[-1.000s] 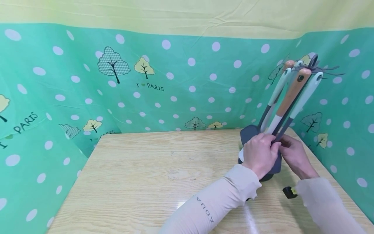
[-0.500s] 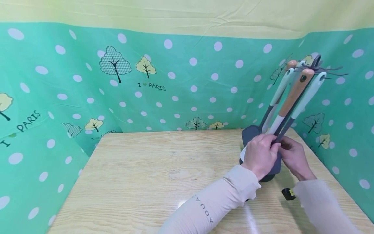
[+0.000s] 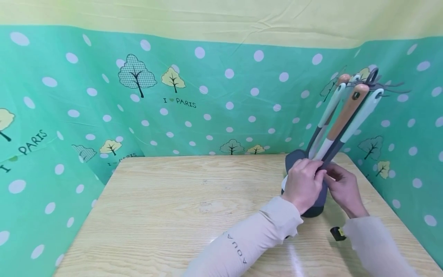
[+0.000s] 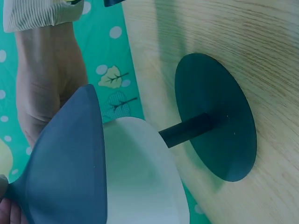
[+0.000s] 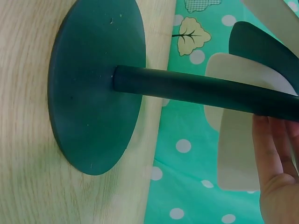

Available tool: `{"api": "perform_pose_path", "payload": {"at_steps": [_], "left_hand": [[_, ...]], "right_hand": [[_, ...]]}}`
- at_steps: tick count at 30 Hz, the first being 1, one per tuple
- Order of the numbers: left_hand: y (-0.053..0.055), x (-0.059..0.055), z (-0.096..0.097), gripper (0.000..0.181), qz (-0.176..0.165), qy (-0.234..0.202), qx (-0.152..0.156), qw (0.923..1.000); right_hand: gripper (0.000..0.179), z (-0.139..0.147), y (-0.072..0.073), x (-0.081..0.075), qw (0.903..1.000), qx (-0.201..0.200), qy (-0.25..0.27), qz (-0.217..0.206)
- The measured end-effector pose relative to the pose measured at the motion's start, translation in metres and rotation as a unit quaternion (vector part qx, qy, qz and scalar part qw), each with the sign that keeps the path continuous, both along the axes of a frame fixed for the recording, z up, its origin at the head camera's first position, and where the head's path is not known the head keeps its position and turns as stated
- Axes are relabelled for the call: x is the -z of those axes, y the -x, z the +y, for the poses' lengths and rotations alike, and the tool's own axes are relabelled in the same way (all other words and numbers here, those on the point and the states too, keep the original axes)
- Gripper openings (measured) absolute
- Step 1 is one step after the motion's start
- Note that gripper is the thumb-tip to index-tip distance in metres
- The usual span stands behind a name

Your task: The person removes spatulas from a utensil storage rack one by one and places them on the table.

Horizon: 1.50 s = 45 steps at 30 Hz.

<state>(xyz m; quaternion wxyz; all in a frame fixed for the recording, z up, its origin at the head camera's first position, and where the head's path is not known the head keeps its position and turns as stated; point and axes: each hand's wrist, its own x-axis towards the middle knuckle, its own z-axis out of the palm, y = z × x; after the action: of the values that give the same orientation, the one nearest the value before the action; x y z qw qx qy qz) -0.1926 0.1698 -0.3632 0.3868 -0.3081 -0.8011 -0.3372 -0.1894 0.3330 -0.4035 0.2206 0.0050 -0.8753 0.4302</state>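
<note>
Creased green cloth (image 3: 207, 107), white-dotted and printed with trees, hangs behind the pale, wood-grained tabletop (image 3: 166, 204). Near the tabletop's three o'clock, the left hand (image 3: 303, 185) curls its fingers round the slim necks of kitchen utensils (image 3: 347, 111); which ones is hidden. Their rounded mint and tan handles lean toward one o'clock; below, a flat dark grey blade (image 4: 70, 163) overlaps a curved off-white blade (image 4: 145, 172). They surround the pole (image 5: 187, 87) of a matte black stand (image 3: 313, 211), its disc base (image 5: 96, 88) on the wood. At the left hand's three o'clock, the right hand (image 3: 346, 192) sets nearly straight fingers against the pole; whether they pinch it I cannot tell.
</note>
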Motion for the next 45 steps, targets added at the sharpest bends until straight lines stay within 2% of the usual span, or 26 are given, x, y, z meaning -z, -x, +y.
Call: {"api": "perform_pose_path", "payload": {"at_steps": [5,14,21,32,45], "left_hand": [[0.002,0.002,-0.005,0.015,0.008,-0.023,0.012,0.9996],[0.003,0.003,-0.012,0.016,0.008,-0.036,0.029,0.9989],[0.006,0.002,-0.013,0.015,0.023,-0.038,0.041,0.9982],[0.006,0.003,-0.016,0.017,0.008,-0.052,0.052,0.9973],[0.005,0.004,-0.022,0.018,0.002,-0.064,0.064,0.9959]], "right_hand": [[0.033,-0.004,-0.002,0.001,1.0000,0.001,-0.005,-0.004],[0.027,-0.012,-0.004,0.004,0.9999,0.006,0.011,0.009],[0.029,-0.017,-0.003,0.004,0.9991,0.032,0.019,0.020],[0.029,-0.026,-0.005,0.007,0.9976,0.049,0.033,0.036],[0.025,-0.034,-0.004,0.011,0.9968,0.045,0.038,0.054]]}}
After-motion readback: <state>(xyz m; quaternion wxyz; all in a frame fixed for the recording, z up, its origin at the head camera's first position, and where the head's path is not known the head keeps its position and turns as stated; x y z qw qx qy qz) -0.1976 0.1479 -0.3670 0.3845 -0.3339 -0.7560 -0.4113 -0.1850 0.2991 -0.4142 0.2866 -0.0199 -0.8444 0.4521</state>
